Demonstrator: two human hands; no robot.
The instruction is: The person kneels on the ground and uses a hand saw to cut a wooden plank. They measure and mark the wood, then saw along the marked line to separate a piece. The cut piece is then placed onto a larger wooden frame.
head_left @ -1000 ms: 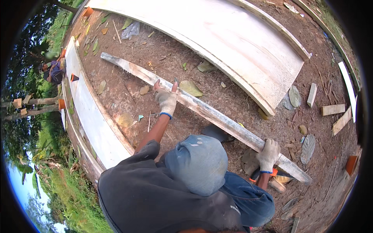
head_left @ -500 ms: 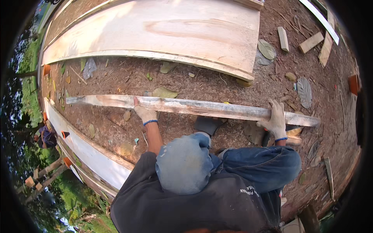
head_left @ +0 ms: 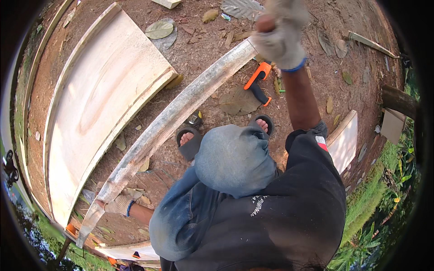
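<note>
A long, narrow wooden board, greyish with brown stains, slants across the view from the lower left to the upper middle. Near its lower-left end my left hand, in a pale knit glove with a blue cuff, grips the board's edge. My right hand, gloved the same way, is closed at the other end and smeared by motion; it covers that tip of the board. Beneath the board by my feet lie a black-and-yellow tape measure and a tool with an orange-and-black handle.
A wide plywood panel with edge battens lies on the soil at the left. Dry leaves are scattered about. A pale board lies to the right, and a thin wood strip at the far right. Grass borders the lower right.
The board has swung from nearly level to a steep slant, its right end farther away and its left end nearer me. My right hand has moved up with that end. The view has turned right.
</note>
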